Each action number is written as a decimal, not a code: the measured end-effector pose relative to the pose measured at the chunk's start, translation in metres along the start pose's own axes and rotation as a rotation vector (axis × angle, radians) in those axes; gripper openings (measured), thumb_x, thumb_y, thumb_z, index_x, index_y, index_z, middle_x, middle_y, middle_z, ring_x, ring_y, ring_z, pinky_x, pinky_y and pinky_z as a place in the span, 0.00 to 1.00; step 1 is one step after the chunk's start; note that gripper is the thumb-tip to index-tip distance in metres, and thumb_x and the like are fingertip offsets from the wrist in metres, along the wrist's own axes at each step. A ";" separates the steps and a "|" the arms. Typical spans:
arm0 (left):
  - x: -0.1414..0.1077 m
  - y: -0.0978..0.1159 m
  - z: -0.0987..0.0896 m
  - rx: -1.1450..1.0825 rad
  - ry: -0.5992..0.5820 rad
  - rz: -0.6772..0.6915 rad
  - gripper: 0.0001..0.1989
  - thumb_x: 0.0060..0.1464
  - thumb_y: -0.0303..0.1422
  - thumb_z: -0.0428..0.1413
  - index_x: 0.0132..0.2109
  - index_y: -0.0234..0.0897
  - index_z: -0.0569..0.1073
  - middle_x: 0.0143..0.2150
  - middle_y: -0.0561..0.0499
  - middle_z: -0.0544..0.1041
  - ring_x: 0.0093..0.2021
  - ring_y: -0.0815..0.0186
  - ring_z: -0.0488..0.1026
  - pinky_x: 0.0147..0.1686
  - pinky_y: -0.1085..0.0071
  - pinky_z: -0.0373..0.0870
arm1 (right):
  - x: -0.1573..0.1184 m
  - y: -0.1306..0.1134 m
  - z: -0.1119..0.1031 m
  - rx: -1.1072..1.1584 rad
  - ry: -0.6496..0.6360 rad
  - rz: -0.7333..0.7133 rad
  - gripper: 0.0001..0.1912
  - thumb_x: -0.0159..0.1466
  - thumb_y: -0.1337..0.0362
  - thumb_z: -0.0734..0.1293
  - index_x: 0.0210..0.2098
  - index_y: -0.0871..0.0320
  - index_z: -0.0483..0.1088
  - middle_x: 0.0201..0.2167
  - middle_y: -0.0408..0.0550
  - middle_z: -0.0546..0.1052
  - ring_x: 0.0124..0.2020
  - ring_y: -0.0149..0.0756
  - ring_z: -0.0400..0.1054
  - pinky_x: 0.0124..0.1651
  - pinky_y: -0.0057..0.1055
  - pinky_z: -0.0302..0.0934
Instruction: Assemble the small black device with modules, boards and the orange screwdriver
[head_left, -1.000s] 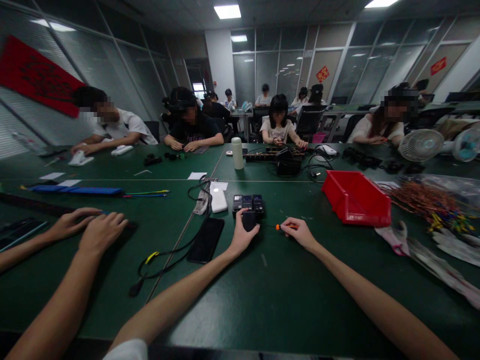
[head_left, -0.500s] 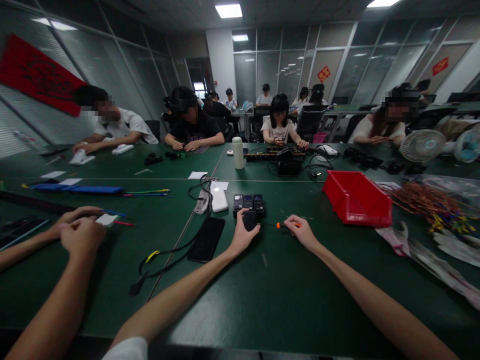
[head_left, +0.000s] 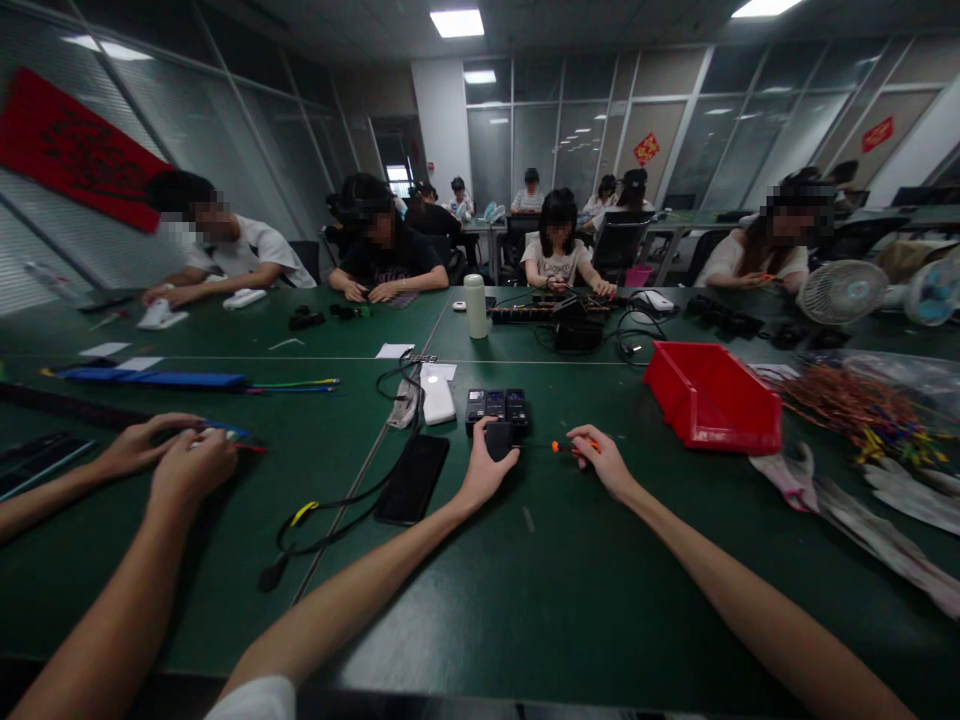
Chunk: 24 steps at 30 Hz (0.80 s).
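Observation:
Near the middle of the green table, my left hand (head_left: 486,474) is closed around a small black box-shaped device (head_left: 499,440), thumb and fingers on its sides. My right hand (head_left: 602,462) grips the orange and black handle of a screwdriver (head_left: 562,446). Its thin shaft points left, with the tip close to the device's right side; whether it touches I cannot tell. Right behind my left hand stand three black box-shaped units (head_left: 496,405) in a row, with labels on their faces.
A black phone (head_left: 412,480), a white power bank (head_left: 437,395) and a black cable (head_left: 341,500) lie left of my hand. A red bin (head_left: 712,400) stands to the right, beside gloves and copper wires (head_left: 855,400). A co-worker's hands (head_left: 184,455) work at far left. A bottle (head_left: 475,306) stands behind.
My right hand's fingers have shifted slightly on the screwdriver handle. My left hand and the device stay almost still. The co-worker's hand at left has moved right.

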<state>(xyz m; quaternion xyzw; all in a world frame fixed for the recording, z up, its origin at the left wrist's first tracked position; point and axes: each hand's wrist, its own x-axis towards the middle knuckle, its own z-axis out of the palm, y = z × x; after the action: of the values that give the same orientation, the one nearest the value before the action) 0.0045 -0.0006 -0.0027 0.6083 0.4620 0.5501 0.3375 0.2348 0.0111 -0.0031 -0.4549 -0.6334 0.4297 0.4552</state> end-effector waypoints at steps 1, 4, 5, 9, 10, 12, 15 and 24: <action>0.000 0.000 0.000 0.000 0.000 -0.001 0.27 0.47 0.30 0.56 0.54 0.41 0.55 0.44 0.50 0.64 0.44 0.67 0.65 0.47 0.68 0.61 | 0.000 0.002 0.000 0.018 -0.009 0.026 0.16 0.61 0.51 0.58 0.39 0.57 0.66 0.22 0.40 0.64 0.19 0.28 0.57 0.23 0.26 0.52; 0.000 0.000 0.000 0.005 0.003 -0.006 0.27 0.47 0.30 0.56 0.54 0.41 0.55 0.44 0.50 0.65 0.43 0.67 0.65 0.47 0.68 0.61 | 0.001 0.004 0.001 0.023 -0.025 0.062 0.17 0.62 0.51 0.57 0.37 0.58 0.66 0.18 0.37 0.59 0.17 0.27 0.54 0.20 0.24 0.48; 0.000 0.000 0.000 0.007 0.003 -0.007 0.27 0.47 0.31 0.56 0.54 0.41 0.55 0.44 0.50 0.65 0.43 0.67 0.65 0.46 0.68 0.61 | 0.001 0.004 0.001 0.020 -0.022 0.054 0.17 0.61 0.51 0.58 0.37 0.58 0.66 0.18 0.37 0.59 0.17 0.27 0.54 0.20 0.24 0.49; -0.001 0.000 0.000 0.014 0.004 -0.014 0.29 0.46 0.32 0.57 0.54 0.41 0.55 0.43 0.50 0.65 0.43 0.67 0.65 0.46 0.69 0.62 | 0.000 0.004 0.001 0.011 -0.001 0.009 0.15 0.60 0.53 0.61 0.40 0.57 0.65 0.23 0.40 0.63 0.21 0.28 0.58 0.22 0.25 0.53; -0.001 0.001 -0.001 0.013 0.006 -0.016 0.29 0.46 0.32 0.57 0.54 0.41 0.55 0.43 0.50 0.65 0.43 0.67 0.65 0.46 0.69 0.62 | 0.000 0.004 0.001 0.012 0.004 0.000 0.15 0.59 0.54 0.62 0.41 0.57 0.65 0.24 0.40 0.64 0.22 0.28 0.59 0.23 0.25 0.54; -0.001 0.001 -0.001 0.010 0.009 -0.019 0.28 0.46 0.32 0.57 0.54 0.41 0.55 0.43 0.50 0.65 0.43 0.67 0.65 0.46 0.68 0.62 | 0.000 0.004 0.000 0.012 0.015 -0.021 0.15 0.59 0.55 0.63 0.41 0.57 0.64 0.28 0.41 0.66 0.23 0.28 0.59 0.25 0.26 0.56; -0.001 0.001 0.000 0.001 0.008 -0.018 0.28 0.46 0.31 0.57 0.53 0.40 0.55 0.43 0.50 0.65 0.42 0.67 0.66 0.46 0.68 0.62 | 0.000 0.003 -0.001 -0.002 0.023 -0.037 0.15 0.58 0.56 0.64 0.41 0.57 0.64 0.32 0.43 0.67 0.23 0.27 0.59 0.27 0.27 0.57; 0.000 -0.001 0.001 0.005 0.022 -0.023 0.27 0.46 0.31 0.56 0.53 0.41 0.56 0.42 0.50 0.65 0.41 0.67 0.66 0.45 0.68 0.62 | -0.001 0.001 0.000 -0.001 0.013 -0.014 0.15 0.57 0.54 0.64 0.39 0.57 0.65 0.30 0.43 0.68 0.25 0.30 0.62 0.27 0.27 0.58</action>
<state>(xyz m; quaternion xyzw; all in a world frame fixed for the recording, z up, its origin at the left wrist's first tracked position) 0.0054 -0.0007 -0.0036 0.5979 0.4741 0.5515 0.3371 0.2352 0.0106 -0.0044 -0.4536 -0.6338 0.4232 0.4621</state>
